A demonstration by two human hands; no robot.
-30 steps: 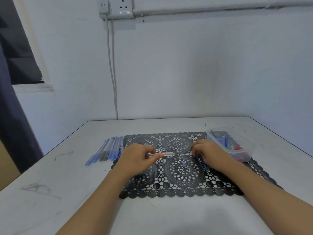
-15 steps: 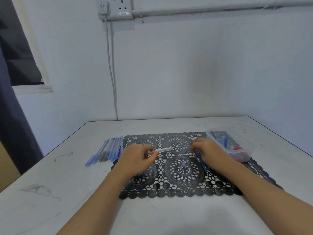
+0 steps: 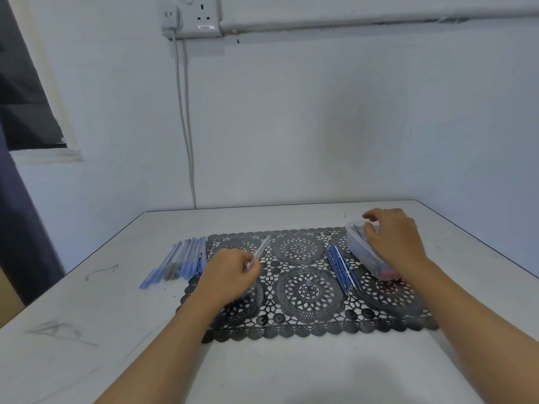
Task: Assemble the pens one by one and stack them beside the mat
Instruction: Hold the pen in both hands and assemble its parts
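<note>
**Done.** Finished pens (image 3: 180,260): several, capped, lying side by side on the surface (image 3: 116,345) just beside the left edge of the mat (image 3: 320,330). Most are blue; one in the row looks grey.

**In hand.**
- Clear barrel (image 3: 261,249): your left hand (image 3: 230,275) grips its near end, fingers curled round it, and the far end points away over the mat. It is too blurred to tell whether a refill is inside.
- Your right hand (image 3: 393,240) is at the plastic tub (image 3: 357,249) on the mat's far right corner, fingers curled down over its rim. You cannot tell from here whether it holds a part.

**Left to do.**
- Refills (image 3: 342,269): a bundle of thin blue sticks lying on the mat between its centre and the tub. Going by these, a fair number of pens remain to be built.
- Small blue piece (image 3: 308,282): standing alone near the mat's centre, probably a cap or end plug.
- Tub contents: blue and red bits, too blurred to name.

**Around.**
- Wall socket (image 3: 201,16) with a cable (image 3: 183,126) hanging to the surface's far edge, well apart from the work.
- Dark curtain at the left.

**In the way.**
- Nothing lies between your left hand and the stack.
- The loose refills sit between your two hands, so a sweeping forearm could scatter them.
</note>
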